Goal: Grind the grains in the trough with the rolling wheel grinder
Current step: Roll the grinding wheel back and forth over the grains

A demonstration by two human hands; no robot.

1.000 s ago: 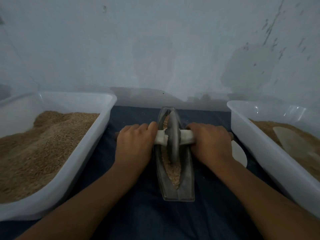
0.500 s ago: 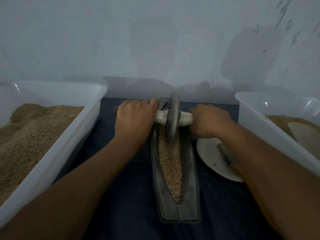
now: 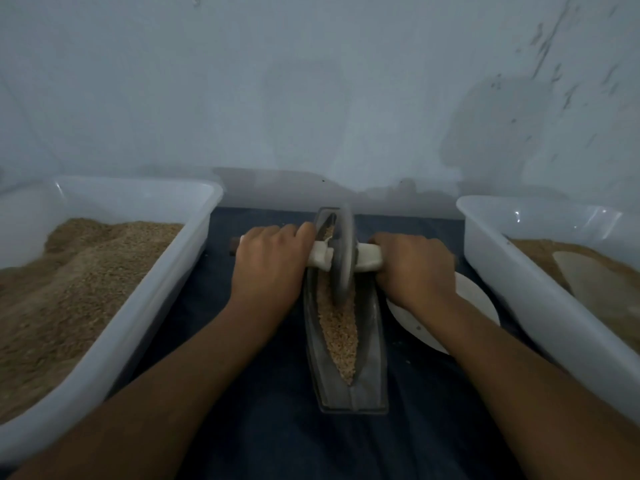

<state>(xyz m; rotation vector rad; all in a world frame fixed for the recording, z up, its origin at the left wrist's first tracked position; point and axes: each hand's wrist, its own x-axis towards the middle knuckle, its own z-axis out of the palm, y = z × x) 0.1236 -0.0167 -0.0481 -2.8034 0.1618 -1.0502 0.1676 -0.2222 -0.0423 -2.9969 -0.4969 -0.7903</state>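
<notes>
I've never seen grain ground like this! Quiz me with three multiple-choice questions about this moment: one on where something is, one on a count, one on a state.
1. Where in the trough does the wheel stand?
A. towards the far end
B. at the near tip
C. outside it

2. How many white tubs hold grain?
A. one
B. two
C. four

3. What is the left hand doing?
A. lying flat on the cloth
B. scooping grain
C. gripping the axle handle

Answers:
1 A, grains lie bare on the near side of the wheel.
2 B, the left tub and the right tub.
3 C, fingers curled over the handle, as with the right hand.
</notes>
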